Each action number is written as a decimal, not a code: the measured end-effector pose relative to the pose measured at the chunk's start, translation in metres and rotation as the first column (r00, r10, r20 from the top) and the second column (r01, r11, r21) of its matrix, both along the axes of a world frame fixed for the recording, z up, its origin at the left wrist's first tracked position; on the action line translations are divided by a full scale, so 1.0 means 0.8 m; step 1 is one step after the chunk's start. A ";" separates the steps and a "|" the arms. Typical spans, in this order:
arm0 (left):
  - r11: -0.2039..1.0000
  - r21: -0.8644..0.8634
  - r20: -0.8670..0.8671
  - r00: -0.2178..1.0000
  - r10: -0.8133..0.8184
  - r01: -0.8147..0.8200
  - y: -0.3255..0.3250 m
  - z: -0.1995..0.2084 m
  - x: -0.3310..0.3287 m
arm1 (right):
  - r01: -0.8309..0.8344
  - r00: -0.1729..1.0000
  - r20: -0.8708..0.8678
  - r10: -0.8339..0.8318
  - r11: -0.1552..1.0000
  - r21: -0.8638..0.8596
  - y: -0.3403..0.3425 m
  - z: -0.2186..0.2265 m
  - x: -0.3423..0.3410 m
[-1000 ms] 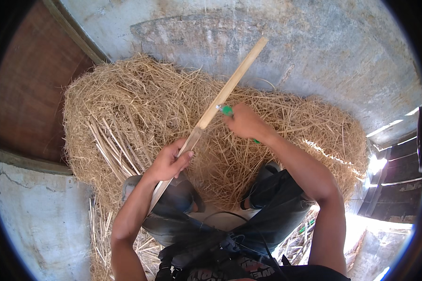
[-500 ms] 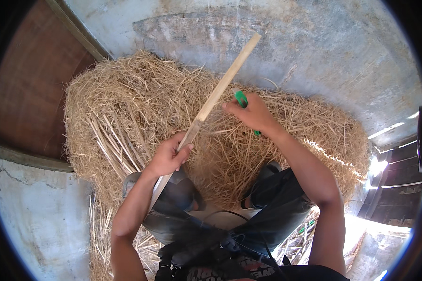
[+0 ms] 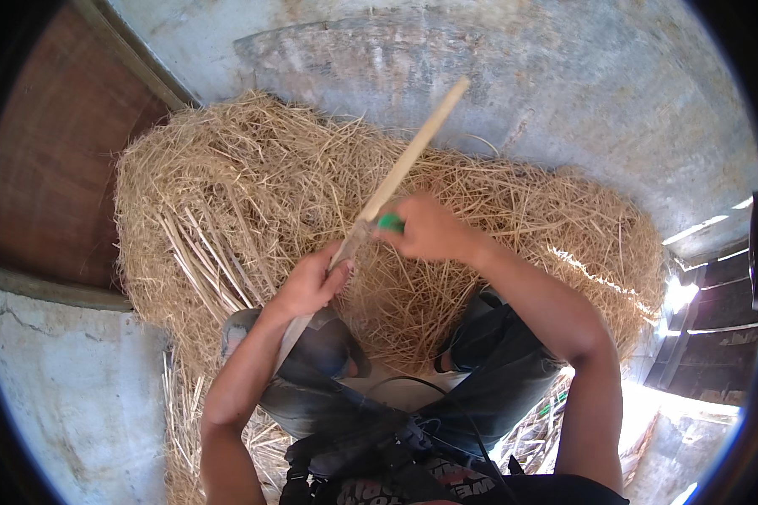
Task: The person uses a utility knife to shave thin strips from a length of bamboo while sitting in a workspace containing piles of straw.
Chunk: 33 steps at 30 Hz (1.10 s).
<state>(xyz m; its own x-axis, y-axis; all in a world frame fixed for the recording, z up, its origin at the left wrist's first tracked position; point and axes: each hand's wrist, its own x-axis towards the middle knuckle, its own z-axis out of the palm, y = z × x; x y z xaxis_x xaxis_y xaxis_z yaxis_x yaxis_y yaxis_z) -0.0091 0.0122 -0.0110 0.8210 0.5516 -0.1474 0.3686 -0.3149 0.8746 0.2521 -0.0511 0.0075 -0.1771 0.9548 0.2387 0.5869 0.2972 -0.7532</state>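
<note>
A long pale wooden stick [image 3: 408, 160] slants from upper right down toward my lap. My left hand [image 3: 310, 284] grips its lower part, just above my left knee. My right hand [image 3: 425, 229] is closed around a small green-handled tool [image 3: 390, 222], held against the stick about midway along it. The tool's working end is hidden by my fingers and the stick. A big heap of dry straw [image 3: 253, 194] lies under and behind both hands.
I sit with knees apart in grey trousers [image 3: 497, 353]. A grey concrete wall [image 3: 564, 93] rises behind the straw. A reddish-brown board [image 3: 50, 168] stands at left, dark wooden planks [image 3: 716, 320] at right. Loose straw stalks [image 3: 181, 396] lie by my left leg.
My right hand with the green tool has moved up and then back down along the stick, toward my left hand. The stick stays at nearly the same slant.
</note>
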 end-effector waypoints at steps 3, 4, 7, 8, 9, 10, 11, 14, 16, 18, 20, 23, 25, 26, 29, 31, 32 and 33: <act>0.991 0.126 -0.075 0.995 0.058 -0.049 0.014 0.003 0.004 | -0.268 0.963 -0.022 0.267 0.955 -0.130 -0.026 0.009 -0.040; 0.996 0.046 -0.058 0.995 0.079 -0.076 0.012 0.005 0.004 | -0.214 0.976 0.004 0.216 0.969 -0.126 -0.031 0.006 -0.042; 0.980 -0.166 -0.017 0.994 0.109 -0.110 0.013 0.015 0.002 | 0.022 0.999 0.032 -0.019 0.995 -0.094 -0.033 -0.002 -0.047; 0.968 -0.226 0.009 0.993 0.115 -0.110 0.013 0.016 0.002 | 0.132 0.991 0.024 -0.130 0.988 -0.086 -0.027 -0.007 -0.043; 0.952 -0.286 0.035 0.992 0.122 -0.107 0.013 0.018 0.003 | 0.240 0.971 0.015 -0.240 0.968 -0.078 -0.022 -0.012 -0.038; 0.943 -0.316 0.086 0.986 0.142 -0.108 0.013 0.019 0.005 | 0.271 0.962 0.018 -0.271 0.959 -0.081 -0.017 -0.015 -0.031; 0.931 -0.349 0.137 0.977 0.165 -0.109 0.012 0.019 0.009 | 0.301 0.954 0.023 -0.300 0.950 -0.087 -0.013 -0.017 -0.024; 0.906 -0.414 0.214 0.958 0.190 -0.087 0.015 0.017 0.013 | 0.349 0.936 0.068 -0.346 0.936 -0.049 -0.013 -0.019 -0.014; 0.903 -0.425 0.223 0.959 0.176 -0.067 0.015 0.017 0.013 | 0.342 0.934 0.133 -0.332 0.938 -0.061 -0.013 -0.014 -0.014; 0.906 -0.421 0.213 0.966 0.145 -0.043 0.010 0.018 0.015 | 0.318 0.933 0.220 -0.284 0.939 -0.134 -0.013 0.010 -0.018; 0.905 -0.423 0.197 0.970 0.141 -0.045 0.003 0.016 0.019 | 0.335 0.921 0.258 -0.294 0.932 -0.136 -0.008 0.008 -0.017; 0.906 -0.420 0.185 0.973 0.138 -0.049 -0.008 0.012 0.024 | 0.369 0.898 0.316 -0.305 0.914 -0.166 -0.002 0.005 -0.012; 0.908 -0.415 0.173 0.975 0.141 -0.058 -0.011 0.010 0.026 | 0.381 0.886 0.357 -0.296 0.904 -0.196 0.003 0.004 -0.011; 0.909 -0.413 0.165 0.976 0.142 -0.062 -0.012 0.010 0.026 | 0.383 0.880 0.381 -0.285 0.899 -0.212 0.004 0.003 -0.011; 0.905 -0.420 0.183 0.972 0.148 -0.059 -0.015 0.003 0.025 | 0.401 0.848 0.458 -0.268 0.889 -0.220 0.011 0.000 -0.012; 0.902 -0.429 0.202 0.968 0.147 -0.048 -0.015 -0.005 0.025 | 0.430 0.819 0.499 -0.282 0.878 -0.210 0.016 -0.005 -0.012; 0.902 -0.430 0.208 0.968 0.143 -0.041 -0.014 -0.006 0.023 | 0.452 0.805 0.512 -0.300 0.869 -0.201 0.020 -0.007 -0.013; 0.902 -0.431 0.213 0.967 0.138 -0.034 -0.013 -0.008 0.022 | 0.474 0.790 0.525 -0.318 0.859 -0.192 0.024 -0.009 -0.013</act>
<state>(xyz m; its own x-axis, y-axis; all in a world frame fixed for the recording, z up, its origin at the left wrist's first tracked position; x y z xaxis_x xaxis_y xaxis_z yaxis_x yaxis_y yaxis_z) 0.0085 0.0018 -0.0170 0.8127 0.5502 -0.1919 0.1467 0.1255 0.9812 0.2418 -0.0323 0.0007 0.2196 0.9724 -0.0785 0.8978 -0.2329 -0.3738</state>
